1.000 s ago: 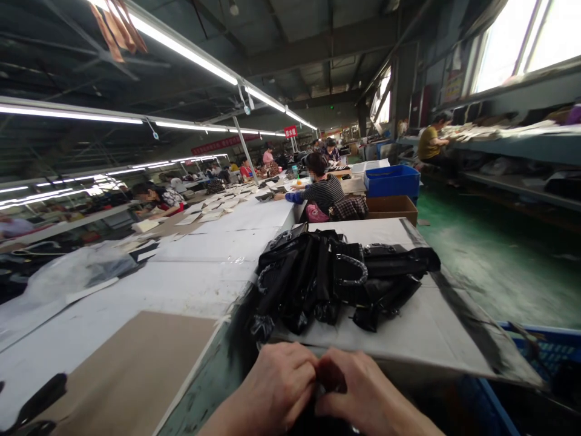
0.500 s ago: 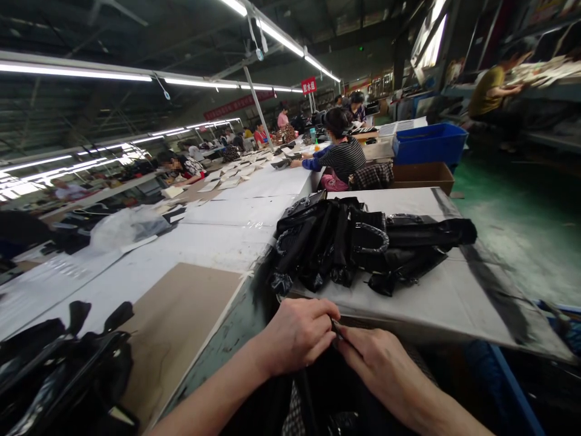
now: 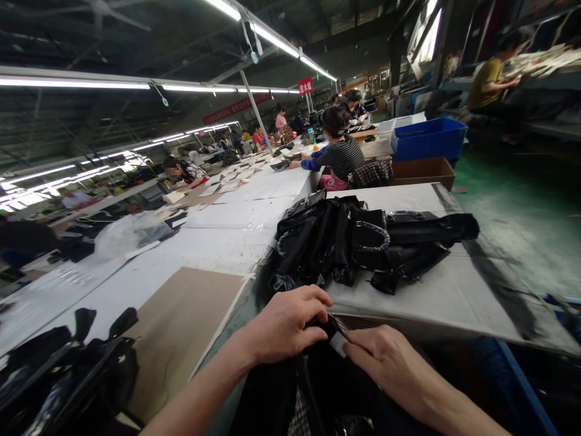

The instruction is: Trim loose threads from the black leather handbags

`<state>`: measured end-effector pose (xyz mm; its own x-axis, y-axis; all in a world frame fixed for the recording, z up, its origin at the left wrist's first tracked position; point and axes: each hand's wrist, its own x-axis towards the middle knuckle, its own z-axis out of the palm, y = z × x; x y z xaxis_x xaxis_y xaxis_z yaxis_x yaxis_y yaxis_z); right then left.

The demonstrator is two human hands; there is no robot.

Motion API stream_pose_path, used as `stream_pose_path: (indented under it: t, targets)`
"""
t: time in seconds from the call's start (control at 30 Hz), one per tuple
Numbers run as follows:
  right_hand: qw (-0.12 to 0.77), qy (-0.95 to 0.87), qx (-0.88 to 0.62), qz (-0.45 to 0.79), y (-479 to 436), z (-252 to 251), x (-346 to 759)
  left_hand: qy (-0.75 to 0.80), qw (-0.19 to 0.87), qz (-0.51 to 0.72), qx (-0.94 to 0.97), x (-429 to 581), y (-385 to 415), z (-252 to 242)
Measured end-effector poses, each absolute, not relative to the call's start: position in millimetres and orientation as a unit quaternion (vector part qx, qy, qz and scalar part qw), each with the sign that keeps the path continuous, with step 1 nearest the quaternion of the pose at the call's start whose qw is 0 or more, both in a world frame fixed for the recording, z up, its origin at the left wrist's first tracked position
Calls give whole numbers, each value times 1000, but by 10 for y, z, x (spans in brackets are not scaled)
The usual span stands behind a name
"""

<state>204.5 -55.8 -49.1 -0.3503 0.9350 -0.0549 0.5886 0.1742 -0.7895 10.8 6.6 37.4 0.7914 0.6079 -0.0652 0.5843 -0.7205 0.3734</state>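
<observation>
My left hand (image 3: 284, 324) and my right hand (image 3: 388, 363) meet low in the middle, just in front of the table edge. Both are closed in a pinch on a black piece (image 3: 324, 363) with a small pale tag (image 3: 338, 343) showing between the fingertips. The piece hangs dark below my hands and its shape is hard to make out. Just beyond my hands a heap of black bags (image 3: 358, 242) with chain handles lies on a white board (image 3: 454, 290).
A brown card sheet (image 3: 181, 327) lies on the long white table (image 3: 218, 242) to the left, and more black bags (image 3: 63, 375) sit at the bottom left. Other people work farther along the table. Blue crates (image 3: 429, 138) and a green floor (image 3: 521, 224) lie to the right.
The view dropped, then steadied. My hands shifted slightly; the left fingers spread over the black piece and a pale tag came into sight between the fingertips.
</observation>
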Motion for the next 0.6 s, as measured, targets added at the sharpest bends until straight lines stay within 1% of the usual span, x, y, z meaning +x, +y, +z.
stream_pose_path:
  t: [0.1, 0.33, 0.4, 0.5, 0.6]
  targets:
    - [247, -728, -519, 375, -602, -503, 2038, 335, 178, 14, 925, 133, 44, 375]
    - [262, -737, -521, 343, -659, -566, 2047, 338, 51, -15, 940, 196, -126, 246]
    - [263, -739, -519, 339, -651, -577, 2059, 337, 32, -22, 941, 191, -150, 213]
    - [256, -747, -513, 337, -633, -573, 2080, 336, 45, -12, 941, 173, -144, 182]
    - [257, -747, -507, 345, -625, -550, 2094, 353, 91, 24, 931, 159, -110, 165]
